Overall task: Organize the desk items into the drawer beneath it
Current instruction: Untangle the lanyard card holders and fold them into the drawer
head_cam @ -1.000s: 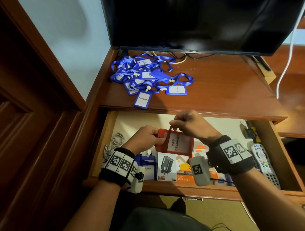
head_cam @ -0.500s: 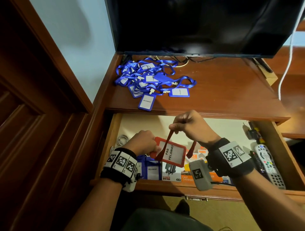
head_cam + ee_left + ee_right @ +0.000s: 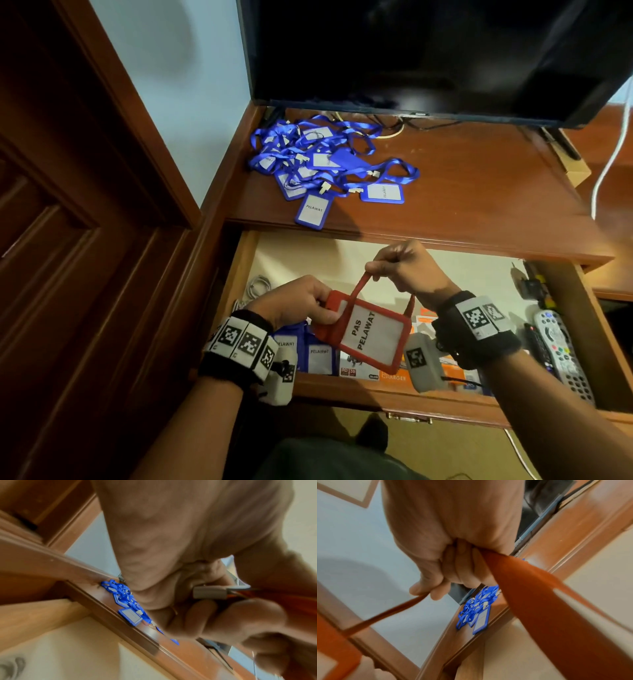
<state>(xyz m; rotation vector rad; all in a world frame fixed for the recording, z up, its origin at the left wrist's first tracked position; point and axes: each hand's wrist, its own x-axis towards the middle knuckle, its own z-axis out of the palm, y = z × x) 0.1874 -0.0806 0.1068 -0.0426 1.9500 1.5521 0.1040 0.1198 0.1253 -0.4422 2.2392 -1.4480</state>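
Note:
Over the open drawer (image 3: 394,394) I hold a red badge holder (image 3: 373,334) printed PAS PELAWAT. My left hand (image 3: 310,301) pinches its left end, where the clip (image 3: 211,593) sits. My right hand (image 3: 397,265) grips the red lanyard (image 3: 356,289) above the badge, and the strap (image 3: 536,601) runs out of that fist. A tangle of blue badge holders with lanyards (image 3: 322,164) lies on the desk top (image 3: 479,192) at the back left. Blue badges (image 3: 317,354) stand in the drawer's front left.
A dark TV (image 3: 428,51) stands at the back of the desk. The drawer also holds charger boxes (image 3: 394,375), remote controls (image 3: 561,356) at the right and coiled cable (image 3: 257,286) at the left. A wooden door frame (image 3: 85,171) rises on the left.
The red badge has tilted and come slightly toward me above the drawer. My right hand has drawn the lanyard up, so the strap stands as a loop above the badge.

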